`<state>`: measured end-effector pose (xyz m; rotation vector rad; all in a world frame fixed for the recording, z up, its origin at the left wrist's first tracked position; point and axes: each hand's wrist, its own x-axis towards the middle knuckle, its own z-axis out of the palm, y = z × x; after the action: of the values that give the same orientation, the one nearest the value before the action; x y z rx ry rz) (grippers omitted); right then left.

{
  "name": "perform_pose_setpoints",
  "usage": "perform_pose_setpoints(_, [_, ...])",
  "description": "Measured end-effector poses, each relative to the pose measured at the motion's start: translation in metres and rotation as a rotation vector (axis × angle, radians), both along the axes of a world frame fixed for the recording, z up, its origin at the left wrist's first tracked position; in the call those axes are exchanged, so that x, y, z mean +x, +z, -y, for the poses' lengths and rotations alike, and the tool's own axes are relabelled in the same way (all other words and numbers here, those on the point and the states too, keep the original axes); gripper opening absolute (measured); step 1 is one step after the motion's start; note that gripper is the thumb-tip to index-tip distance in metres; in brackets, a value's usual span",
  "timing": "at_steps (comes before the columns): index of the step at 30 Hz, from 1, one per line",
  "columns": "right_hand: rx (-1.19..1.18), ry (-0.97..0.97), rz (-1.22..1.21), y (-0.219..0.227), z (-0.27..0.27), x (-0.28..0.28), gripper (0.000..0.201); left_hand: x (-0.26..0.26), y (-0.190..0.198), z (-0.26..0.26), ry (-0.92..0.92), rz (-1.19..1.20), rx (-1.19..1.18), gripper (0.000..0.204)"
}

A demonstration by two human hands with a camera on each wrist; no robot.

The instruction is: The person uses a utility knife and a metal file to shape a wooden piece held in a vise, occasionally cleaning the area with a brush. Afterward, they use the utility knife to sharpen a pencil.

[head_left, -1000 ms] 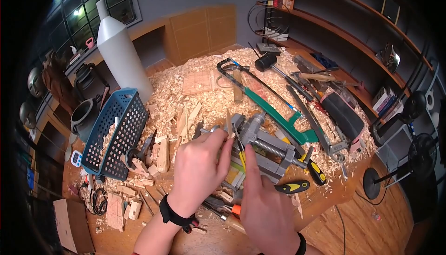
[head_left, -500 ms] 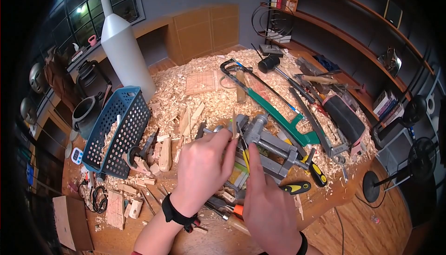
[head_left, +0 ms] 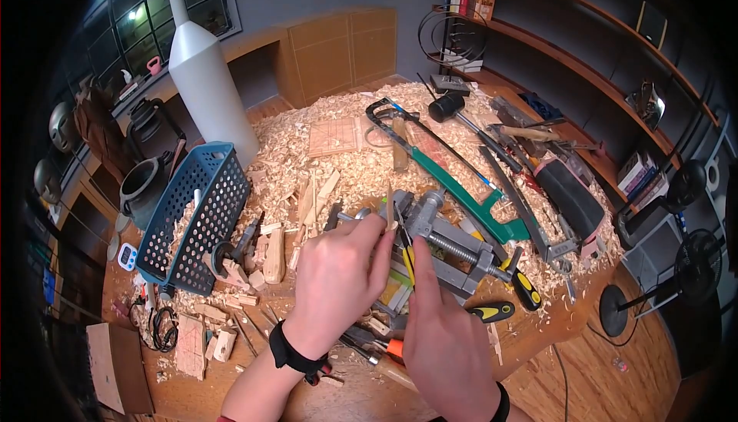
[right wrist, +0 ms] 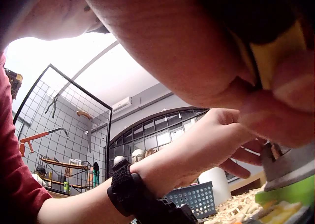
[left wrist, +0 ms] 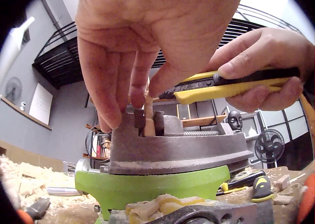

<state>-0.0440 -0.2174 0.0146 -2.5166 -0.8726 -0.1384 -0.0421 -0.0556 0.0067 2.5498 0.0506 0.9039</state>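
Note:
A slim strip of wood (left wrist: 148, 111) stands upright, clamped between the jaws of a grey metal vise (left wrist: 182, 148) on a green base (left wrist: 162, 182). My left hand (head_left: 334, 272) pinches the strip near its top, thumb on one side and fingers on the other; one finger reaches down to the vise. From the right, my right hand (head_left: 450, 353) grips a yellow and black utility knife (left wrist: 202, 92), with the forefinger stretched along it in the head view. The knife's front end is right at the strip, just beside the left thumb, and its tip is partly hidden there.
Wood shavings (head_left: 284, 141) cover much of the table behind the vise. A green hacksaw (head_left: 461, 180) and a black mallet (head_left: 446, 107) lie beyond it. On the left stands a blue basket (head_left: 192, 222) by wood offcuts (head_left: 273, 257); yellow-black handles (head_left: 492, 311) lie right.
The head view has swung slightly, shifting the scene a little within it. Both hands keep their holds on the wood strip and the utility knife, hardly moving against the vise.

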Motion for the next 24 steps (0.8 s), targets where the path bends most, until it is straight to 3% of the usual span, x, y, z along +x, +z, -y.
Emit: perform_pose_setpoints(24, [-0.019, 0.007, -0.056, 0.0038, -0.0014, -0.0020, 0.075, 0.0003, -0.0006, 0.0028, 0.021, 0.010, 0.002, 0.007])
